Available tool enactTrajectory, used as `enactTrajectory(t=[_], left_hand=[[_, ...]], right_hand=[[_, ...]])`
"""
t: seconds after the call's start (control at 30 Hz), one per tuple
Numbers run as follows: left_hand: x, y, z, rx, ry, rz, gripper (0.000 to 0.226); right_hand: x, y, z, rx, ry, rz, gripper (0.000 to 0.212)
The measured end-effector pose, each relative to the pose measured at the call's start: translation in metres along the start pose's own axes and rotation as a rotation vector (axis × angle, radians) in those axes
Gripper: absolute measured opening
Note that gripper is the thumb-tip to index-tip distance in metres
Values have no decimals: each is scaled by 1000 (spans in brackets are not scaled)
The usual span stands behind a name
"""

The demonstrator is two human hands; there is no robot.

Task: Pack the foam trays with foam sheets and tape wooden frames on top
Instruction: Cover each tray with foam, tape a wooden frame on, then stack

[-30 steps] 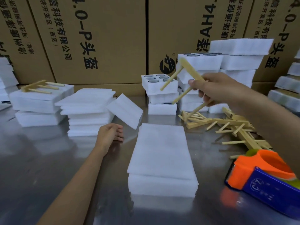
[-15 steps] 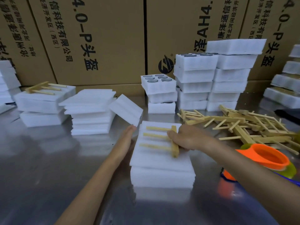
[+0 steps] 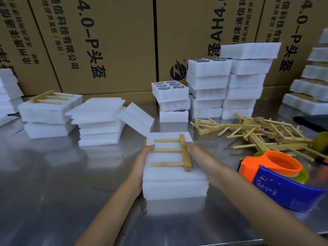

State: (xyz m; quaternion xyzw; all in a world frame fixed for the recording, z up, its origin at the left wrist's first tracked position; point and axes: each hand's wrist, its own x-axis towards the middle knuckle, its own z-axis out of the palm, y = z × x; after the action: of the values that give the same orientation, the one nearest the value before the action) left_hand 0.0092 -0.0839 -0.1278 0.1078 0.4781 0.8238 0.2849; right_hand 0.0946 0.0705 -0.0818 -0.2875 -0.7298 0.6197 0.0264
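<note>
The foam tray (image 3: 174, 185), topped with a foam sheet (image 3: 170, 157), sits on the tabletop (image 3: 53, 183) right in front of the person, long axis running away from them. On it lies one wooden frame (image 3: 177, 153): its thick bar runs along the tray's right side, and three thin rungs point left across the sheet.

The left hand (image 3: 144, 157) lies flat along the tray's left edge, fingers straight and together, tips touching the sheet near the middle rung. The right hand (image 3: 195, 151) lies along the right edge, fingers straight, just beside the bar. So the pack sits squarely between both hands.

Taping looks to be next. The orange and blue tape dispenser (image 3: 276, 176) lies to the right, nearer the right hand, so that hand seems the natural one to reach.

By my count: one frame placed here, one more on the far-left foam stack (image 3: 46, 112), and a tangled heap of frames (image 3: 257, 134) too jumbled to number. Behind stand three columns of trays (image 3: 209, 86).
</note>
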Motion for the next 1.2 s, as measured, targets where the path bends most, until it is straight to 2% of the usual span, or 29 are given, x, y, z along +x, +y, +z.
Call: enactTrajectory(t=[0.1, 0.27, 0.33, 0.4, 0.47, 0.53, 0.67, 0.77, 0.83, 0.9, 1.0, 1.1, 1.2], left_hand=[[-5, -4, -2, -14, -19, 4, 41], [-7, 3, -12, -14, -21, 14, 44], [-8, 7, -16, -23, 13, 18, 48], [-9, 8, -18, -19, 2, 32, 38], [-12, 6, -17, -21, -43, 50, 23], [-14, 3, -17, -34, -65, 85, 23], [-12, -1, -11, -5, -81, 146, 30], [-13, -4, -1, -23, -108, 118, 30], [-14, -4, 0, -16, -105, 139, 33], [-16, 0, 0, 10, -86, 168, 33], [-21, 2, 0, 77, -23, 203, 31], [-25, 5, 2, 111, 75, 221, 39], [-29, 22, 7, 417, 304, 394, 30]], right_hand=[[-10, 0, -3, 46, -43, 6, 44], [-19, 7, -1, 234, -143, 50, 48], [-23, 7, -6, 280, -205, 12, 48], [-30, 1, -20, 231, -228, -77, 46], [-44, -7, -46, 50, -107, -209, 38], [-62, -6, -84, -171, 103, -311, 28], [-82, 47, -149, -650, 707, -302, 42], [-64, 83, -148, -866, 934, -326, 35], [-47, 89, -143, -1018, 1063, -346, 41], [-38, 84, -137, -1099, 1119, -381, 50], [-26, 77, -127, -1076, 1134, -454, 54], [-17, 63, -118, -922, 1157, -577, 59], [-20, 38, -106, -691, 1115, -755, 59]])
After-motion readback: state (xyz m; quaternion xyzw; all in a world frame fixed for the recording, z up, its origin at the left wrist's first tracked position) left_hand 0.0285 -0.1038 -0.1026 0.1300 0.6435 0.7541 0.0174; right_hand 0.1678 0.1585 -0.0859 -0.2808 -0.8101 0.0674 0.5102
